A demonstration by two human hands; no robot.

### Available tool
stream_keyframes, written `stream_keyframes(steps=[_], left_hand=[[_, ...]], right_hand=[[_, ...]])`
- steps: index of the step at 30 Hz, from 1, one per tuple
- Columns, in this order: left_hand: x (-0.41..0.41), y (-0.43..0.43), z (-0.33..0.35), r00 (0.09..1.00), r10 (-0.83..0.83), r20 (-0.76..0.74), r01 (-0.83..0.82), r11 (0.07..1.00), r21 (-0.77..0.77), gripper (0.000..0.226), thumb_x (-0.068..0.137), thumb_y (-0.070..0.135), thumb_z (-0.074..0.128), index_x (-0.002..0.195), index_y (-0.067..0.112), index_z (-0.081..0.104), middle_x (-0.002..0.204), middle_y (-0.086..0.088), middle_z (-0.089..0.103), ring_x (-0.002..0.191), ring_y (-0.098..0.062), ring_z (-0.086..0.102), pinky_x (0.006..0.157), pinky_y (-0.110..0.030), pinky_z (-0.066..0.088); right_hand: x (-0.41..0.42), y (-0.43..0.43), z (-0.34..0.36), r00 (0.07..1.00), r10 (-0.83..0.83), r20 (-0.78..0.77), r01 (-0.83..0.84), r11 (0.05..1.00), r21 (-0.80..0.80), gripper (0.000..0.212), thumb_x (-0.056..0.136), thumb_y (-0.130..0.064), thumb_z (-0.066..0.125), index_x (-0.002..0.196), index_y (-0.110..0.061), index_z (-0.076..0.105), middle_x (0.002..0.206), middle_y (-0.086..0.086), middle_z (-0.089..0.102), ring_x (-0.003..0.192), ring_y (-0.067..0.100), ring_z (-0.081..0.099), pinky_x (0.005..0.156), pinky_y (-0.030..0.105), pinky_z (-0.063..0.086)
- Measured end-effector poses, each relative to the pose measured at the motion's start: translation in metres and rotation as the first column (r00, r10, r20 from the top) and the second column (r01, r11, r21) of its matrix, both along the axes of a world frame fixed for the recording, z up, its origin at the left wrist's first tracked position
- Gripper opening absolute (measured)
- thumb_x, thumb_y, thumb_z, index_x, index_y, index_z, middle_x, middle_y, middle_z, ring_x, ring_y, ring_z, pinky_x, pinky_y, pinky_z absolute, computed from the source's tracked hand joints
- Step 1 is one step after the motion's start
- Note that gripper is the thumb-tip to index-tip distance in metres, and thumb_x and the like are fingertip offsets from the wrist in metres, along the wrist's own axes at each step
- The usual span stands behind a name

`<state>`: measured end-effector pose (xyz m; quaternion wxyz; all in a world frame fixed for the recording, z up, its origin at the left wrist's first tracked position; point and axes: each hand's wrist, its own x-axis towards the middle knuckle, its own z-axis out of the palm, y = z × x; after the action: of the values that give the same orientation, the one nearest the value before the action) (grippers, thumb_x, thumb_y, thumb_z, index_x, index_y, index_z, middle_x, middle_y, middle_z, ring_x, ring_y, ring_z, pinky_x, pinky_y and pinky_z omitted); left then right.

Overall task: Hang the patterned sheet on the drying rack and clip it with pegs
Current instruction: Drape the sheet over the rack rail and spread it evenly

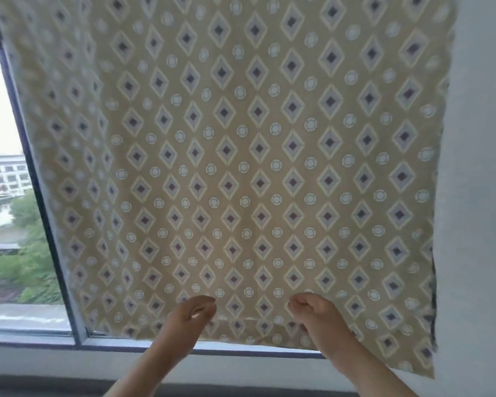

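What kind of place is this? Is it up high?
Probably a room high up in a flat. The patterned sheet hangs in front of a window frame, and outside you look down on buildings and trees.

We see the patterned sheet (241, 138) hanging flat from something above our view; whatever carries it is hidden. Its lower hem falls before the window sill (40, 363).

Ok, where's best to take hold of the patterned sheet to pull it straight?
The free bottom hem of the patterned sheet, from below on the near face: it hangs flat and unobstructed there. The left hand and right hand pinch just above it.
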<state>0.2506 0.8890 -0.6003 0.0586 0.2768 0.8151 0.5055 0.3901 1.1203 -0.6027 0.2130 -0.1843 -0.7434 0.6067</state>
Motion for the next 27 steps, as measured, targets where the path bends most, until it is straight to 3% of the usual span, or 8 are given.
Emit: stream_keyframes(steps=[2, 4, 7, 13, 15, 18, 23, 27], left_hand=[[0.011, -0.007, 0.013, 0.997, 0.019, -0.07, -0.021, 0.999, -0.026, 0.036, 0.07, 0.071, 0.058, 0.1, 0.051, 0.059, 0.105, 0.025, 0.067, 0.1, 0.005, 0.064, 0.094, -0.028, 0.051], [0.02, -0.012, 0.037, 0.996, 0.016, -0.088, -0.021, 0.998, -0.051, 0.018, 0.087, 0.054, 0.058, 0.104, 0.054, 0.054, 0.107, 0.027, 0.063, 0.103, 0.004, 0.063, 0.097, -0.031, 0.051], [0.03, -0.018, 0.087, 0.996, -0.005, -0.092, -0.002, 0.997, -0.077, 0.02, 0.092, 0.049, 0.054, 0.109, 0.058, 0.048, 0.107, 0.029, 0.061, 0.102, 0.004, 0.062, 0.097, -0.032, 0.051], [0.054, -0.048, 0.225, 0.991, 0.018, -0.131, -0.021, 1.0, -0.019, 0.076, 0.05, 0.101, 0.031, 0.112, 0.06, 0.047, 0.116, 0.032, 0.052, 0.105, -0.001, 0.058, 0.095, -0.027, 0.049], [0.069, -0.061, 0.284, 0.993, 0.002, -0.116, -0.001, 1.0, 0.014, 0.062, 0.059, 0.093, 0.043, 0.111, 0.058, 0.048, 0.12, 0.026, 0.055, 0.108, -0.004, 0.058, 0.093, -0.024, 0.048], [0.082, -0.082, 0.372, 0.994, 0.016, -0.109, -0.008, 0.997, 0.082, 0.019, 0.088, 0.052, 0.057, 0.106, 0.053, 0.051, 0.118, 0.021, 0.06, 0.1, 0.003, 0.062, 0.09, -0.023, 0.048], [0.104, -0.125, 0.504, 0.988, -0.017, -0.151, 0.033, 0.994, 0.104, 0.019, 0.089, 0.049, 0.056, 0.098, 0.066, 0.057, 0.106, 0.037, 0.06, 0.104, 0.007, 0.061, 0.088, -0.019, 0.046], [0.128, -0.148, 0.59, 0.979, -0.047, -0.196, 0.078, 0.985, 0.151, 0.031, 0.061, 0.083, 0.053, 0.092, 0.081, 0.048, 0.097, 0.05, 0.057, 0.096, 0.019, 0.058, 0.085, -0.017, 0.049]], right_hand=[[0.011, -0.008, 0.014, 1.0, 0.029, -0.005, -0.029, 1.0, 0.009, 0.013, 0.097, -0.024, 0.059, 0.099, -0.018, 0.07, 0.088, -0.012, 0.07, 0.079, -0.001, 0.061, 0.074, 0.018, 0.044], [0.019, -0.014, 0.036, 0.999, 0.051, 0.014, -0.051, 0.999, 0.012, 0.021, 0.098, -0.029, 0.058, 0.115, -0.02, 0.064, 0.11, -0.011, 0.068, 0.102, -0.002, 0.061, 0.084, 0.016, 0.044], [0.026, -0.02, 0.088, 0.997, 0.057, 0.044, -0.058, 0.998, 0.029, 0.031, 0.099, -0.032, 0.055, 0.127, -0.021, 0.055, 0.124, -0.013, 0.06, 0.115, 0.001, 0.055, 0.09, 0.016, 0.041], [0.046, -0.038, 0.231, 0.999, 0.015, 0.044, -0.015, 1.0, 0.02, 0.028, 0.1, -0.032, 0.055, 0.126, -0.022, 0.056, 0.122, -0.014, 0.058, 0.113, 0.003, 0.054, 0.092, 0.02, 0.04], [0.055, -0.052, 0.282, 0.999, 0.007, 0.044, -0.008, 0.999, 0.039, 0.027, 0.1, -0.028, 0.055, 0.126, -0.021, 0.057, 0.121, -0.013, 0.059, 0.113, 0.004, 0.054, 0.089, 0.019, 0.042], [0.066, -0.074, 0.366, 0.999, -0.015, 0.037, 0.011, 0.992, 0.122, 0.025, 0.099, -0.02, 0.056, 0.123, -0.02, 0.059, 0.119, -0.011, 0.062, 0.113, 0.005, 0.056, 0.096, 0.022, 0.042], [0.098, -0.122, 0.503, 1.0, -0.016, 0.008, 0.014, 0.979, 0.203, 0.015, 0.097, -0.019, 0.058, 0.107, -0.031, 0.058, 0.11, -0.016, 0.063, 0.108, 0.002, 0.06, 0.087, 0.013, 0.045], [0.123, -0.154, 0.586, 1.0, -0.024, -0.002, 0.024, 0.961, 0.276, 0.017, 0.094, -0.017, 0.061, 0.096, -0.034, 0.06, 0.103, -0.01, 0.068, 0.104, 0.006, 0.064, 0.088, 0.015, 0.049]])
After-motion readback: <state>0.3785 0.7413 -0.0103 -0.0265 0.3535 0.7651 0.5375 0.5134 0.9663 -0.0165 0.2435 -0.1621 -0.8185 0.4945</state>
